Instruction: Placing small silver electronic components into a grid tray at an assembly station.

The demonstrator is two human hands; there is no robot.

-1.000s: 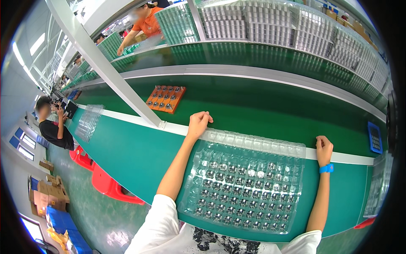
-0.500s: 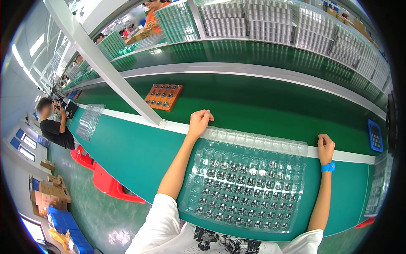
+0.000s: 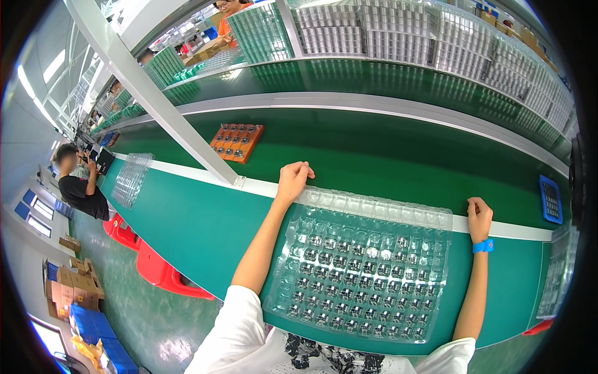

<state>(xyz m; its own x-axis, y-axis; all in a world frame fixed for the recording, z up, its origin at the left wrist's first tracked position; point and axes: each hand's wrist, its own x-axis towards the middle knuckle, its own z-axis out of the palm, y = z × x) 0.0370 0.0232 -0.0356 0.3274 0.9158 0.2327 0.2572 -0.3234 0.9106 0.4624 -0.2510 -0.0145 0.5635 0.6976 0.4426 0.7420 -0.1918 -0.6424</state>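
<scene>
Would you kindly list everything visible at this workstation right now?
Blister tray: one, clear, holding small dark parts, on the bench between both hands.
Orange tray: one, with round parts, on the green belt.
Empty tray: one, clear, bench far left.
Calculator: one, blue, right edge.
Stacked trays: many, clear, top shelf.
Stools: red, below the bench.
Wristband: one, blue, right wrist.
Left hand: at the blister tray's far left corner.
Right hand: at its far right corner.
</scene>
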